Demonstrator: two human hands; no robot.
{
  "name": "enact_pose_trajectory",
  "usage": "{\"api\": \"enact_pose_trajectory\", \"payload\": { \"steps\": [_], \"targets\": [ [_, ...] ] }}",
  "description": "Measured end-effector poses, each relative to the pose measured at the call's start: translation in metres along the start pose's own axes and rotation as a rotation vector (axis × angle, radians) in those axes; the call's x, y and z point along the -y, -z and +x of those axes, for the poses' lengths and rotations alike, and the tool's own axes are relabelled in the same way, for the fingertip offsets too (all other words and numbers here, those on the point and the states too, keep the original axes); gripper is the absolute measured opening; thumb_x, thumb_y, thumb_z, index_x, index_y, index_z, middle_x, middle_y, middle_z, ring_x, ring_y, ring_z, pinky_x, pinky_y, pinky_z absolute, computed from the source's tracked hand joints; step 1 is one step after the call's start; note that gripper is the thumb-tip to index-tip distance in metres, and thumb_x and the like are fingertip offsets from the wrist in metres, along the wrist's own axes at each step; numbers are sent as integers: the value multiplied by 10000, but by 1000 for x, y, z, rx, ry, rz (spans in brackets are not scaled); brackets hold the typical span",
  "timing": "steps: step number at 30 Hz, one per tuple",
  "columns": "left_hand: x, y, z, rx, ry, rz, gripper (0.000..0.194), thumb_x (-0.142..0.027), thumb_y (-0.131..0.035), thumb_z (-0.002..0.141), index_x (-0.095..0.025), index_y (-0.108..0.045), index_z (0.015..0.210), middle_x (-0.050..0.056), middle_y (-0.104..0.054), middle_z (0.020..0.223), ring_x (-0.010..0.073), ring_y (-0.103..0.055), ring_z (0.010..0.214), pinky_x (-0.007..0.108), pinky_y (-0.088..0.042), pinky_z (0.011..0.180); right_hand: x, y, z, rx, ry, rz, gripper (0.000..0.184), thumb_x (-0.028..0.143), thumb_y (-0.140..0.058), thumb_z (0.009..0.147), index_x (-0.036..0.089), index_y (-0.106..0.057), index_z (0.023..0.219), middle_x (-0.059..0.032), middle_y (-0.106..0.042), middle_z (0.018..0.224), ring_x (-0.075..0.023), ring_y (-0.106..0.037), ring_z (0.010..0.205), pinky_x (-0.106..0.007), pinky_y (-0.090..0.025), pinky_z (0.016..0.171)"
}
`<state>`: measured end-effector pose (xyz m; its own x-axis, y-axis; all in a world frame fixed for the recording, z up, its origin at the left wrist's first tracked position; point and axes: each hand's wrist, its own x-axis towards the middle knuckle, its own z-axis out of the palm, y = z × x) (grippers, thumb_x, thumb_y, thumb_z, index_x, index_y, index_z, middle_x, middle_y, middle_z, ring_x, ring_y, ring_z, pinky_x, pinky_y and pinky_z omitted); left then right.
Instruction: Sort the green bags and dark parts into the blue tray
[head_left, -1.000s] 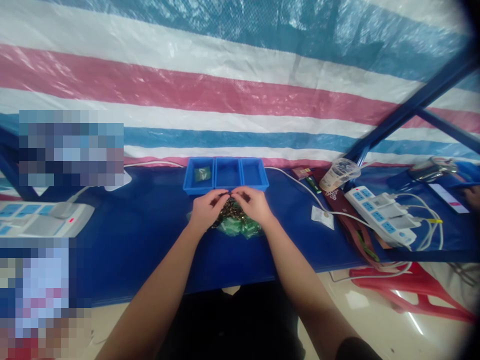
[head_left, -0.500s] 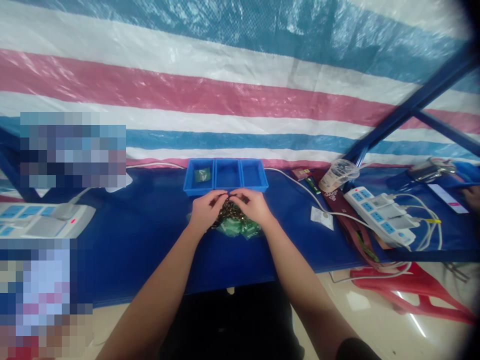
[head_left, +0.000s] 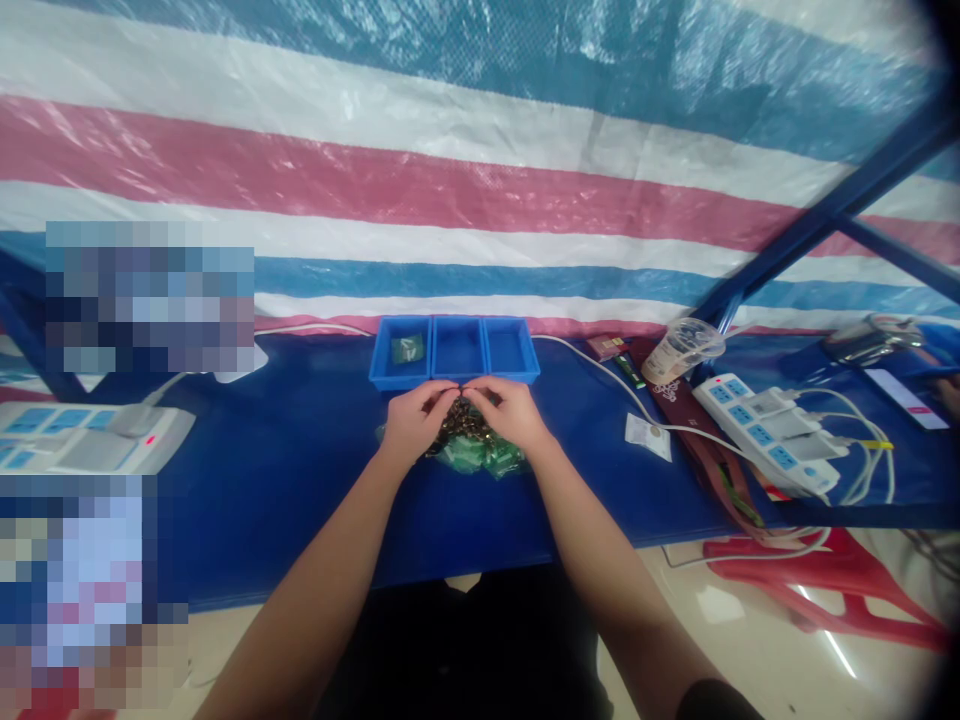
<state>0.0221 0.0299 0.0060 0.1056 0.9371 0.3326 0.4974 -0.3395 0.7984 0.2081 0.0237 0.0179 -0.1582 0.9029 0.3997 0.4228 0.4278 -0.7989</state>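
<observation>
My left hand [head_left: 412,420] and my right hand [head_left: 511,408] meet fingertip to fingertip over a pile of small brownish metallic pieces [head_left: 466,425]. Both are closed in a pinch; whatever lies between the fingertips is too small to make out. Green plastic packets [head_left: 480,456] lie at the near side of the pile, partly under my wrists. Just beyond my fingers stands a blue tray with three compartments [head_left: 405,382]. Its left compartment holds a small green packet [head_left: 408,349].
Power strips stand at left [head_left: 169,440] and right [head_left: 765,430]. A plastic cup [head_left: 679,352], a maroon bag [head_left: 679,420], a white sachet [head_left: 648,437] and cables lie on the right. A red stool [head_left: 817,590] is below the table. At far right is another person's hand [head_left: 949,395].
The view has shifted very slightly. My hands keep the same pinched pose over the pile, and the tray and packets look the same.
</observation>
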Motion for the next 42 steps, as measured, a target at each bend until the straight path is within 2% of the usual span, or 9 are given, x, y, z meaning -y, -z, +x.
{"api": "enact_pose_trajectory", "payload": {
  "steps": [3,6,13,17,25,33,37,42],
  "targets": [
    [-1,1,0,-1,7,-6,290,-434,-586,879,-208,-735,981,2,-718,706,131,-652,632,230,-515,661,0,-1,0,-13,-7,2,236,394,-627,885,231,-728,1022,-17,-722,800,-143,-635,669,-260,-517,682],
    [-2,1,0,3,12,2,300,-445,-586,876,-208,-739,977,0,-715,696,128,-649,625,230,-517,667,-2,-1,0,-29,-10,4,225,395,-617,891,222,-735,972,-23,-724,815,-145,-636,677,-260,-518,674],
    [-1,-1,0,15,-16,30,331,-456,-617,858,-224,-730,1066,-4,-707,698,124,-626,606,242,-514,671,-2,1,0,3,-52,46,220,381,-575,919,228,-719,985,-11,-703,744,-151,-648,642,-260,-516,641],
    [-1,-1,0,8,-12,22,298,-442,-596,876,-216,-740,1005,-3,-710,701,124,-634,615,235,-510,672,-1,1,0,30,-44,63,215,372,-567,927,231,-722,976,-13,-718,776,-153,-666,684,-260,-520,674],
    [-2,1,1,11,33,-37,278,-426,-588,883,-206,-729,978,-15,-692,649,114,-625,552,226,-514,636,1,-1,0,-8,-19,28,201,384,-638,878,222,-728,956,-16,-721,797,-144,-648,682,-250,-505,660],
    [-4,1,0,59,52,-79,367,-438,-604,872,-212,-707,1142,-5,-720,687,117,-648,563,227,-546,642,-2,-3,-1,-50,-39,75,219,383,-621,892,204,-737,941,-21,-722,766,-149,-648,662,-254,-497,642],
    [-8,2,0,22,42,-73,319,-439,-624,859,-210,-751,1041,5,-727,697,121,-649,561,233,-552,645,0,-3,-1,-9,-38,98,219,366,-607,903,215,-741,989,-26,-740,809,-157,-679,696,-260,-519,678],
    [-8,0,-1,30,36,-95,282,-423,-639,853,-212,-766,991,8,-734,717,114,-634,549,233,-545,638,3,-4,-1,48,-31,112,231,322,-560,931,229,-728,1059,-29,-753,867,-164,-705,751,-277,-541,753]
  ]
}}
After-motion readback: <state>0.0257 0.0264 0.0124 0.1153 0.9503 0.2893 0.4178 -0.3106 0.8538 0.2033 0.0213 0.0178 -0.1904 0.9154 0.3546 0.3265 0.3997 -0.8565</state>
